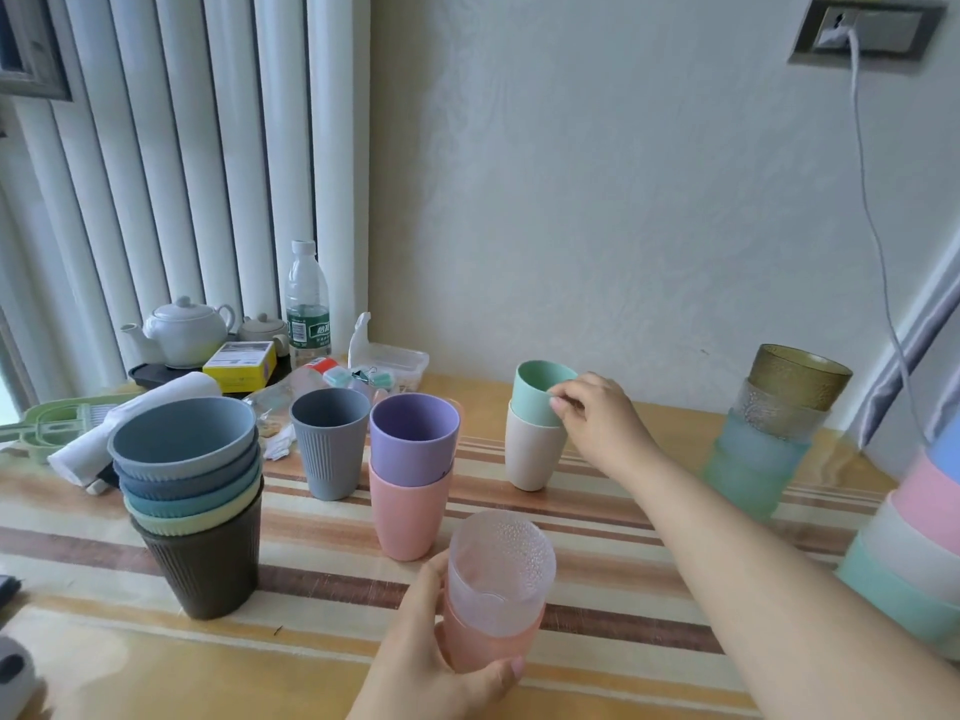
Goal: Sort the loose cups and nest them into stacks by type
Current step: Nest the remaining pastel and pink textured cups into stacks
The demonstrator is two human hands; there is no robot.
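My left hand grips a small stack of two textured translucent cups, a clear one nested in a pink one, near the table's front. My right hand pinches the rim of a mint green cup that sits in a cream cup. A purple cup is nested in a pink cup at the middle. A lone grey ribbed cup stands behind them. At the left stands a ribbed stack, grey on top and dark brown at the base.
A stack of textured glassy cups, amber on top, stands at the right. Another pastel stack shows at the right edge. A teapot, a water bottle, a yellow box and clutter fill the back left. A white cable hangs from the wall socket.
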